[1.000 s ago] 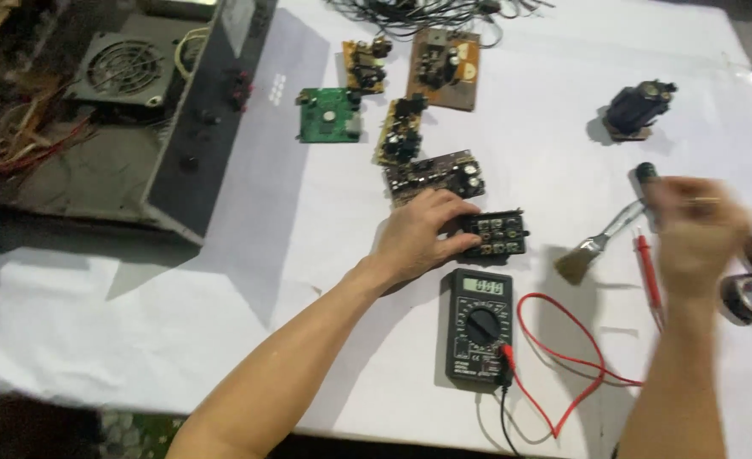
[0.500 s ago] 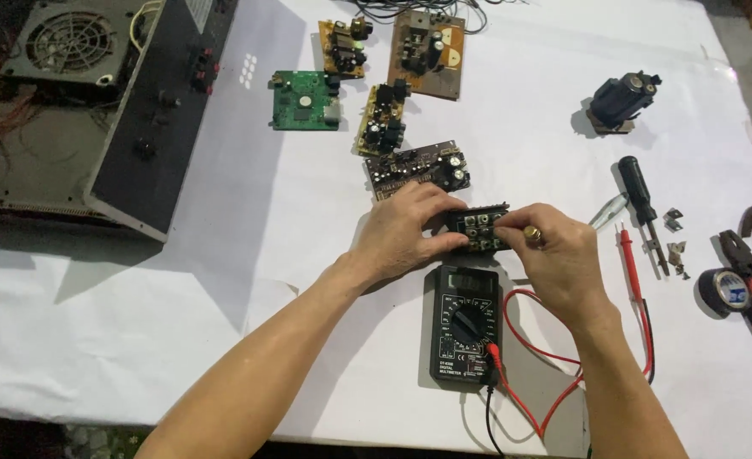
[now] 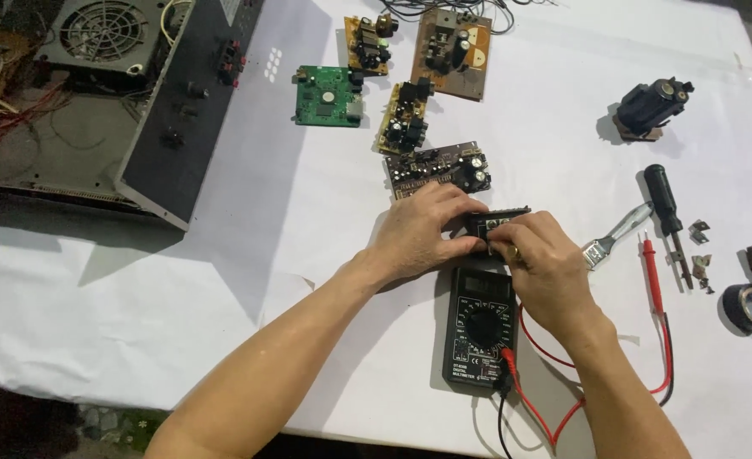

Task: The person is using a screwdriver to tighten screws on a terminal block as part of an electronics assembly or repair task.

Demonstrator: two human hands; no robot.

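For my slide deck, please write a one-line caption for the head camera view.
Both hands, left hand and right hand, hold a small black terminal block above a black multimeter on a white-covered table.

- Right hand [image 3: 539,265], a second ago raised at 3 o'clock over the red probe [image 3: 653,274], now down at centre, fingers on the small black part [image 3: 493,223].
- Left hand [image 3: 420,236], earlier alone over that part, now gripping it from 9 o'clock, touching the right.
- Black-handled screwdriver [image 3: 667,209], earlier under the raised right hand, now lying bare at 3 o'clock beside the brush [image 3: 612,236].
- Multimeter [image 3: 479,330], earlier fully in view, now partly covered at its 12 o'clock edge by the right hand.
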